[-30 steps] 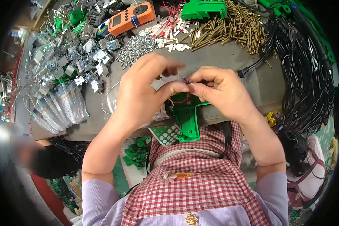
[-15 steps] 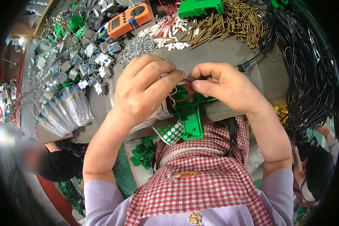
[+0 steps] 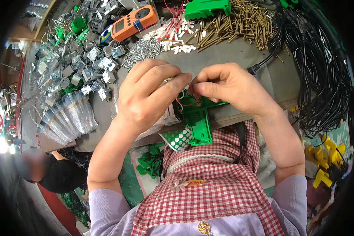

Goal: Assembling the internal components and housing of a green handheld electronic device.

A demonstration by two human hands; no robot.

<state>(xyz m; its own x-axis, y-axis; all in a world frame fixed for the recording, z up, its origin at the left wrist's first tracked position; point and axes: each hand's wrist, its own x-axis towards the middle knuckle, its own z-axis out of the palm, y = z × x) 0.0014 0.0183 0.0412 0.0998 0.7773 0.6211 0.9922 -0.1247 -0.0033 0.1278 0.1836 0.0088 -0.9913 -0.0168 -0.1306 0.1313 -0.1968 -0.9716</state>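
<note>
Both hands meet over the near edge of the grey table (image 3: 271,82), just above a green moulded plastic housing (image 3: 198,122) that lies flat there and juts out past the edge toward the person's checked apron. The left hand (image 3: 149,94) is curled, its fingers bent down and closed toward the thumb; what they pinch is too small to make out. The right hand (image 3: 232,88) is likewise closed, thumb and forefinger pressed together on a thin red wire (image 3: 187,103) that loops down onto the top of the green housing. The fingertips of the two hands almost touch.

Farther back on the table lie a heap of long brass-coloured pins (image 3: 240,25), a scatter of small white connectors with red leads (image 3: 177,33), a pile of small silver screws (image 3: 143,49) and an orange handheld meter (image 3: 133,21). To the left are grey metal brackets (image 3: 86,67) and clear plastic bags (image 3: 67,118). Black cables (image 3: 322,67) hang in a bundle on the right.
</note>
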